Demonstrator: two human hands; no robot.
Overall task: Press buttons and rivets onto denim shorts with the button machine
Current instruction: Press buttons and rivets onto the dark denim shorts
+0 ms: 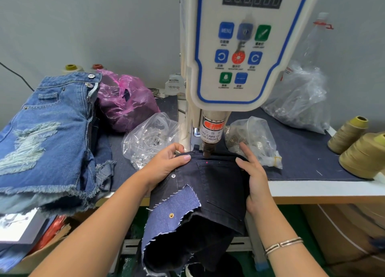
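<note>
Holding the dark denim shorts [210, 185] up under the punch [208, 150] of the button machine [235, 47], I had the waistband edge sitting right at the die, with the rest of the garment hanging off the front edge of the table [323, 188]. My left hand [164, 165] gripped the left side of the waistband, thumb laid flat on top and fingers curled behind the cloth. My right hand [253, 173] pressed against the right side with fingers fairly straight and together, the thumb tucked over the pocket edge; I judged it more a steadying press than a pinch.

As for progress, this pair already carried some hardware: a silver snap [173, 175] near my left thumb and a brass rivet [171, 215] on the lighter flap [177, 208] turned out below. A small red laser dot [206, 162] sat on the fabric just in front of the punch, so I read this as lining up another press, not yet struck. Whether a stud was loaded in the die I could not tell.

To the left lay a stack of lighter blue distressed shorts [48, 135], the top pair showing two metal buttons [91, 76] at the waistband, which looked finished. Clear bags of fittings [148, 137] stood either side of the machine column, still well filled, so I guessed plenty of pieces remained.
</note>
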